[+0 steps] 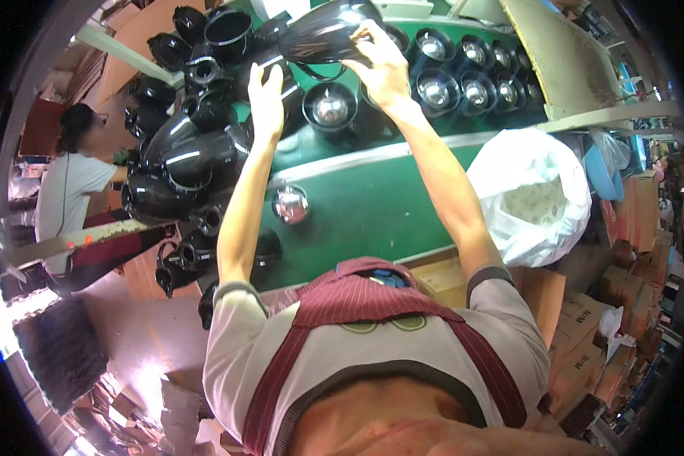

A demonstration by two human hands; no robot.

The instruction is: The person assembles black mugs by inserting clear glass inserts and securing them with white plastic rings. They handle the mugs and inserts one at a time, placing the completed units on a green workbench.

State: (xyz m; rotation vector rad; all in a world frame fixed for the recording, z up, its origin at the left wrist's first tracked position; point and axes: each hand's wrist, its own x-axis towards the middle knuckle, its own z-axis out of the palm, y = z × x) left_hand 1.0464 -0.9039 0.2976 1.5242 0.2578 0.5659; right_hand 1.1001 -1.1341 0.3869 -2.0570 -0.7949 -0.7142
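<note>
Over the far side of the green worktop (342,205), a glossy black jug body (330,34) lies tilted between my raised hands. Its right part is gripped by my right hand (384,72), with the thumb below and the fingers on the upper side. My left hand (267,99) reaches up at the jug's left end, thumb and fingers against a black part; their exact hold is partly hidden. Just below the jug stands a round black shell with a shiny silver dome (330,106) inside. Nearer me, a loose silver ball-shaped piece (290,204) rests on the worktop.
Several black jug bodies (190,156) crowd the left side. Rows of black shells with silver domes (437,87) fill the far right. A white plastic bag (528,197) stands at the right, near cardboard boxes (577,346). Another person (72,190) is at the left.
</note>
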